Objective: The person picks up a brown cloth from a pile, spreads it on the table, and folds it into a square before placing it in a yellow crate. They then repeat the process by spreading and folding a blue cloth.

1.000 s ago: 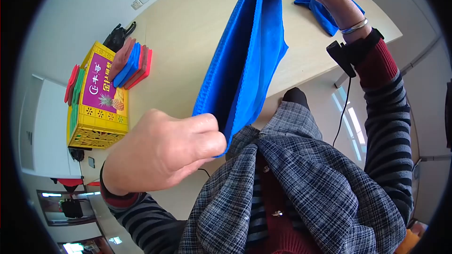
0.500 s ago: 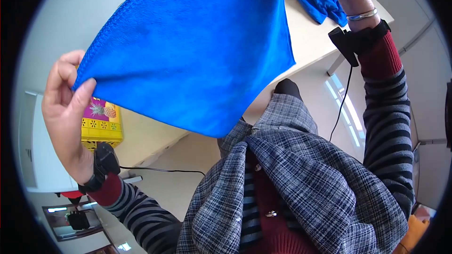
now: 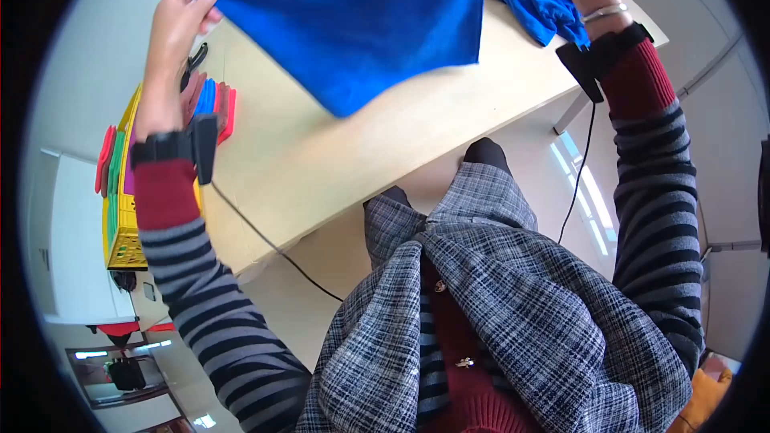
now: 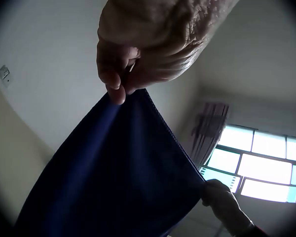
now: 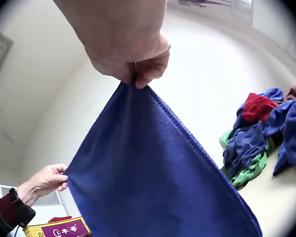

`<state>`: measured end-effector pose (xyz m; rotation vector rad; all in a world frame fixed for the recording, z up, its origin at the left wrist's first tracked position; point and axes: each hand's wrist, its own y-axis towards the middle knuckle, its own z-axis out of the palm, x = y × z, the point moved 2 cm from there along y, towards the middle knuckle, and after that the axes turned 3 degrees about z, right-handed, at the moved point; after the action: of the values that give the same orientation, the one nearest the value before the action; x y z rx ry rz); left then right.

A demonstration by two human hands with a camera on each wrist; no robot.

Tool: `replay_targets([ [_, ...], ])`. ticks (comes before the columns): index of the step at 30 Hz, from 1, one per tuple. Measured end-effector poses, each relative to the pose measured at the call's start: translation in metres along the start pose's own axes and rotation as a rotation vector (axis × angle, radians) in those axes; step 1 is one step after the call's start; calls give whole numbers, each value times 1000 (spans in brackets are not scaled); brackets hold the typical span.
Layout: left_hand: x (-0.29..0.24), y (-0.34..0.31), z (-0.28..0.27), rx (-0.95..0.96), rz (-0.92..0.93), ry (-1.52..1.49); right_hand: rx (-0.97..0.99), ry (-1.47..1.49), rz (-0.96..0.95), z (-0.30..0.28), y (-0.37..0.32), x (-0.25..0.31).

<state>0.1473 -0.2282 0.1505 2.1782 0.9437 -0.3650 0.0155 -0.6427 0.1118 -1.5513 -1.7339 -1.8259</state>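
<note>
A blue cloth [image 3: 353,24] hangs spread between both hands over the table, its lower corner dangling. In the head view the left hand [image 3: 180,20] pinches one upper corner between thumb and fingers. The right hand [image 5: 130,49] pinches the other upper corner, plain in the right wrist view; in the head view its fingers are cut off by the top edge. The left wrist view shows the cloth [image 4: 123,168] from below, dark against the light, with its stitched hem running from one hand to the other.
A yellow crate [image 3: 127,236] stands at the left of the table [image 3: 321,160], folded red, blue, brown and green cloths over its sides. At the far right lies a heap of crumpled cloths [image 5: 246,143]. Cables run from both wrist cameras. The table's front edge is close to the person's legs.
The left hand has moved from low near the lap out to the left, then up and forward with its corner. The cloth has opened from a narrow fold into a spread sheet.
</note>
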Motion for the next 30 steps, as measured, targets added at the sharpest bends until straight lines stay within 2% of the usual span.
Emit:
replay_targets([
  [2,-2,14,18,-69,34,-82,-69,-54,-43,-8,-7,16],
  [4,13,14,26,-129,59,-170,-133,-202,-222,-15,-34,47],
  [6,29,17,28,-180,65,-324,-101,-388,-521,-10,-59,78],
  [7,40,28,33,-195,71,-400,-106,-394,-512,-5,-65,76],
  [9,69,15,43,-141,0,-415,96,-613,-634,23,-109,64],
  [11,144,-9,58,-73,-107,-311,293,-344,-663,68,-161,66],
  [13,196,-57,78,8,-266,-20,450,-185,-580,127,-213,37],
  [15,262,-92,69,35,-248,39,631,-184,-429,184,-219,23],
  [17,291,-137,66,74,-228,191,741,-150,-337,229,-247,3],
  [18,249,-162,68,95,-274,52,737,-136,-326,242,-260,0],
  [20,134,-205,83,140,-386,-245,774,-74,-308,267,-275,-5],
  [21,99,-230,98,175,-450,-407,794,-49,-291,277,-286,-13],
  [23,50,-265,117,190,-358,-538,783,14,-224,275,-283,-13],
  [24,36,-282,127,192,-373,-540,775,65,-168,274,-282,-12],
  [26,22,-305,141,85,-299,-201,772,109,-111,273,-283,-14],
  [27,27,-311,146,84,-308,-207,776,133,-93,271,-281,-18],
  [30,43,-322,159,57,-155,17,756,165,-38,253,-268,-31],
])
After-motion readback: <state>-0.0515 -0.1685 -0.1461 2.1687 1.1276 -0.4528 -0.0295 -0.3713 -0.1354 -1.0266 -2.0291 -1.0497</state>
